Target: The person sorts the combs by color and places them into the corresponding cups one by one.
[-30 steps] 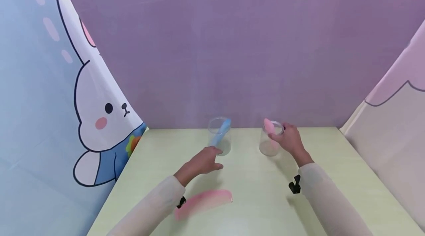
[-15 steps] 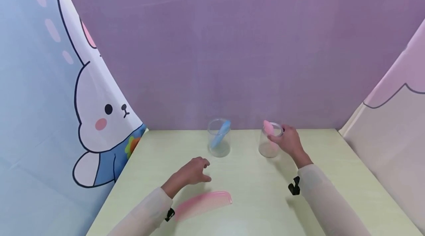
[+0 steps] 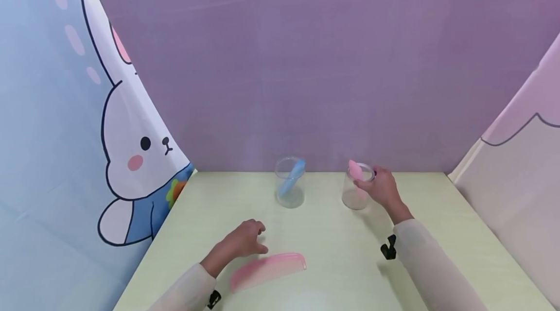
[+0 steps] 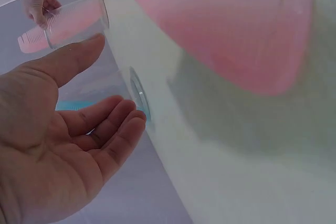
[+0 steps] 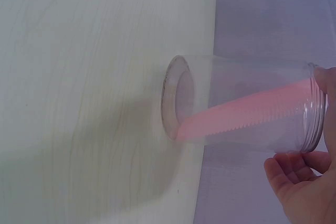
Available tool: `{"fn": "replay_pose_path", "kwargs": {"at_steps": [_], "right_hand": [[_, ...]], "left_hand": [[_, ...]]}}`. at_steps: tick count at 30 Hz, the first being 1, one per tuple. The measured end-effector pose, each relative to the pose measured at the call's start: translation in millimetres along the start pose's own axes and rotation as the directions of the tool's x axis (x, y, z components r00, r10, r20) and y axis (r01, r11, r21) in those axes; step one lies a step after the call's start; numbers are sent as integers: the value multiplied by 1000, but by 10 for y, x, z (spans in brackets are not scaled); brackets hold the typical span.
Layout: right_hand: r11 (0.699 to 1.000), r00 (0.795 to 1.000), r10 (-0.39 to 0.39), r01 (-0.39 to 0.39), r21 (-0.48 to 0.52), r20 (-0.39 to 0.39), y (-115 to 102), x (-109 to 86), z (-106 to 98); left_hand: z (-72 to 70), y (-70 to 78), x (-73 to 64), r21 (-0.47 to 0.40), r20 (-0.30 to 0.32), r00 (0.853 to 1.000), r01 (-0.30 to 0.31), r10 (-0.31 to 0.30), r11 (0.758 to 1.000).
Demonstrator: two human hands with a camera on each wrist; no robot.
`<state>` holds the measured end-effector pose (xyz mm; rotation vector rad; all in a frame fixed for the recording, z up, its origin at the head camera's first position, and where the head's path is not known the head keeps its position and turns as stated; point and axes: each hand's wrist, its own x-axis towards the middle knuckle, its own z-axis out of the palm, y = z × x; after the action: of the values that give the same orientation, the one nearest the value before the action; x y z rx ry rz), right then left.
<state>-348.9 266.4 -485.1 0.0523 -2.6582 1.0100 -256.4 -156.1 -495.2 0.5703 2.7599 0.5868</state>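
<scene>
My left hand [image 3: 241, 240] hovers above the table, holding nothing, its fingers loosely bent and thumb apart. Just below it in the head view lies a pink comb [image 3: 271, 268] on the table; the left wrist view shows the comb [image 4: 236, 30] beyond the palm. My right hand [image 3: 381, 188] grips the rim of a clear jar [image 3: 350, 198] at the back. Inside that jar leans another pink comb [image 5: 247, 111], its end sticking out above the rim. To its left stands a second clear jar [image 3: 290, 200] with a blue comb [image 3: 291, 180] slanting inside.
The pale table [image 3: 323, 272] ends at a purple backdrop [image 3: 306, 68] right behind the two jars. On the left hangs a blue cloth [image 3: 48, 155] printed with a rabbit, and on the right a pink and white cloth [image 3: 520, 194].
My left hand has drawn back from the jar with the blue comb, towards the front left, near the pink comb on the table. My right hand keeps its grip on the other jar.
</scene>
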Motion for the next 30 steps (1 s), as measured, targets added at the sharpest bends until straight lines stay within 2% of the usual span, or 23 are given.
{"fn": "replay_pose_path", "kwargs": {"at_steps": [8, 16, 24, 30], "right_hand": [[1000, 1000, 4, -4, -3, 0, 7, 4, 1], [1000, 1000, 6, -6, -8, 7, 15, 28, -1], [1000, 1000, 9, -9, -11, -5, 19, 28, 18], [1000, 1000, 2, -2, -10, -15, 28, 20, 24]], "left_hand": [[84, -11, -141, -32, -2, 998, 68, -68, 997], [162, -73, -220, -21, 7, 997, 81, -81, 996], [211, -122, -322, 6, 20, 998, 66, -66, 998], [235, -107, -395, 34, 15, 995, 95, -96, 995]]}}
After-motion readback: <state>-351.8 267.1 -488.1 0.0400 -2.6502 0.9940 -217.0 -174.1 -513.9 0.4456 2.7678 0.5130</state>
